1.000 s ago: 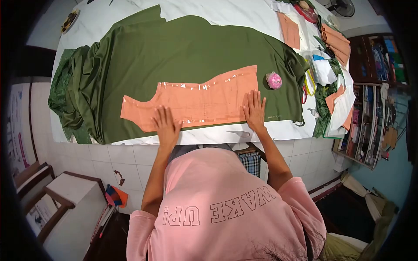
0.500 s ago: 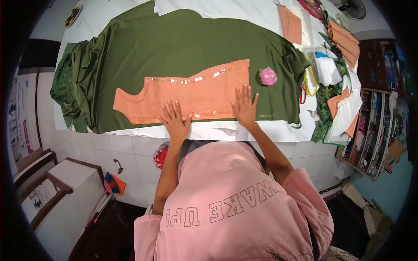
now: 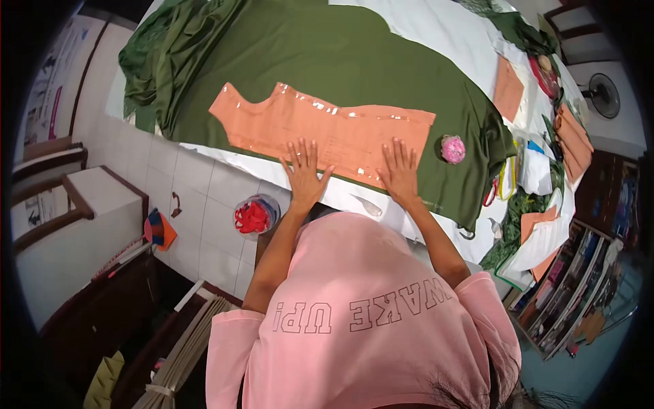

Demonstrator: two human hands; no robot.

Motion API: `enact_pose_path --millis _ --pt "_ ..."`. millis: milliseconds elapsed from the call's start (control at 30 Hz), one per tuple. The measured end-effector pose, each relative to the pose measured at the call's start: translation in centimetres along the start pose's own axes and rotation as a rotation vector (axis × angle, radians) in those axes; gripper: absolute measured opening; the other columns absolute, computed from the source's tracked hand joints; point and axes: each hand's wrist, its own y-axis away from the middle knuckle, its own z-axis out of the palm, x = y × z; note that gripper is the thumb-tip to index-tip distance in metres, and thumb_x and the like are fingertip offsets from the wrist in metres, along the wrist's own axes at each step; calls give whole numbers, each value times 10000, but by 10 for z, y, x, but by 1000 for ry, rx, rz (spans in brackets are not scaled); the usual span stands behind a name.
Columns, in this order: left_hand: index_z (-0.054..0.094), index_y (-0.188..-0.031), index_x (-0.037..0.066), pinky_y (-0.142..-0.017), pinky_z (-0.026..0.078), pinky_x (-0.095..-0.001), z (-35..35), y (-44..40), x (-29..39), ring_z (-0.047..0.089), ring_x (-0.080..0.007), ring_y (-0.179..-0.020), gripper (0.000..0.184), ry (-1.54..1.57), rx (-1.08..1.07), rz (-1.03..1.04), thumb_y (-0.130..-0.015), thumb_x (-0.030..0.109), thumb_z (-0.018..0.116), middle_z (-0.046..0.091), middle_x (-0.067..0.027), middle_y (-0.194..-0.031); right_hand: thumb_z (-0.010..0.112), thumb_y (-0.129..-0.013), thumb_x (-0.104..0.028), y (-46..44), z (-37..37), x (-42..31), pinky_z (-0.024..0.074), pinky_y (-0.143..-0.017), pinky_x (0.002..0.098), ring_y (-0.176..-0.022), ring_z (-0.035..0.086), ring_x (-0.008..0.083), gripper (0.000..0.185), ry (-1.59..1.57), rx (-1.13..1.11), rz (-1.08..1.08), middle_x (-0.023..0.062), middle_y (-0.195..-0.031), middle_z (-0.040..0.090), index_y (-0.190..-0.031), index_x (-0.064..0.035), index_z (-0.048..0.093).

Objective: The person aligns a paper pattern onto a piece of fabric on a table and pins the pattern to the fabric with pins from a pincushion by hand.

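Note:
An orange paper sewing pattern [image 3: 327, 131], with shiny tape pieces along its edges, lies flat on olive-green fabric [image 3: 340, 61]. My left hand [image 3: 306, 174] rests with fingers spread on the pattern's near edge, around its middle. Close to the wide right end, my right hand [image 3: 400, 170] presses flat on the same edge, fingers stretched out. Neither hand grasps anything. On the fabric to the right of the pattern sits a pink pincushion [image 3: 452, 148].
The white-covered table [image 3: 225, 161] carries bunched fabric [image 3: 197, 54] at the left. Scissors [image 3: 490, 193], paper scraps [image 3: 535, 174] and a folded orange piece [image 3: 574, 143] crowd its right side. A tub of red items [image 3: 255, 217] stands below the near edge; a fan [image 3: 603, 95] stands beyond.
The camera view has turned, so the table now slants down to the right. My right hand has shifted slightly inward from the pattern's right edge. Pattern and fabric lie alike.

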Motion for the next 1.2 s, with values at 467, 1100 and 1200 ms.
enact_pose_path --millis 467,1100,1200 --pt "434 -1301 78 -979 280 -538 -1 49 -6 360 -380 -1180 512 91 -19 473 -859 309 545 415 -182 -1275 443 -885 -412 0 2 2 -1 -1095 512 -1395 25 292 663 85 -3 37 123 -1508 67 -1441 -154 189" --pt "472 -1250 77 -946 295 -537 -4 46 16 343 -349 -1207 458 24 -50 378 -856 298 548 424 -148 -1267 432 -895 -385 0 -1 2 2 -1100 491 -1390 54 298 631 79 18 29 133 -1501 97 -1432 -134 215" --pt "473 -1249 78 -937 296 -541 -5 46 17 342 -342 -1212 460 8 -55 385 -853 300 550 425 -148 -1268 434 -894 -380 1 -2 -2 2 -1099 497 -1389 57 302 627 70 28 37 135 -1500 102 -1429 -131 223"
